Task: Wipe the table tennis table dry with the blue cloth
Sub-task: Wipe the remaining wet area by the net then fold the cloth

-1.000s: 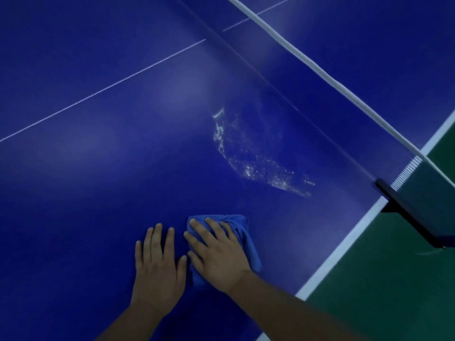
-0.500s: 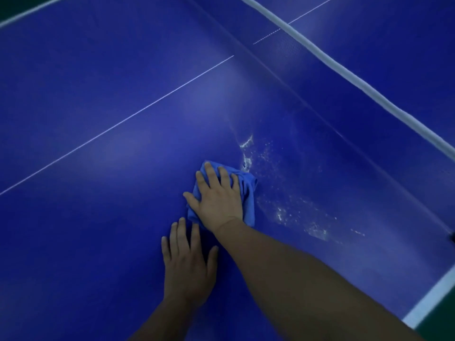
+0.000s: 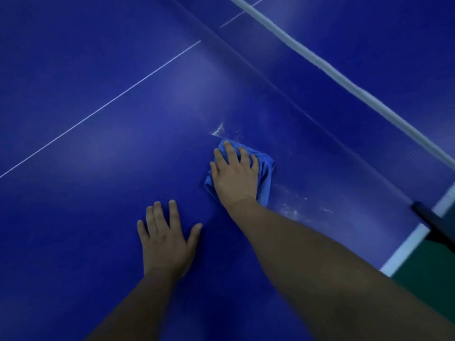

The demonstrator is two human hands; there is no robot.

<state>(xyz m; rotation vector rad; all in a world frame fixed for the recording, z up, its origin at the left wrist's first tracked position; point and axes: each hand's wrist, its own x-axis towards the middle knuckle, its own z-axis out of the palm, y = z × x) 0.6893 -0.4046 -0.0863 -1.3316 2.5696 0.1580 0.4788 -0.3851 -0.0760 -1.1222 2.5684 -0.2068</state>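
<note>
The blue table tennis table [image 3: 103, 198] fills the view. My right hand [image 3: 235, 174] presses flat on the bunched blue cloth [image 3: 264, 173], fingers spread over it, near the middle of the table. Water droplets [image 3: 219, 130] glisten just beyond the cloth, and a fainter wet streak [image 3: 290, 210] lies to its right, beside my forearm. My left hand [image 3: 167, 239] rests flat on the table with fingers straight, nearer to me and left of the cloth, holding nothing.
The net with its white top band [image 3: 344, 77] runs diagonally across the upper right. Its dark clamp [image 3: 433, 220] sits at the table's white side edge [image 3: 403, 247] on the right, with green floor [image 3: 426, 269] beyond. A thin white centre line [image 3: 103, 109] crosses the left.
My right hand has pushed the cloth away from me through the wet patch toward the net, leaving fewer droplets. My left hand stayed flat on the table, now well behind the cloth.
</note>
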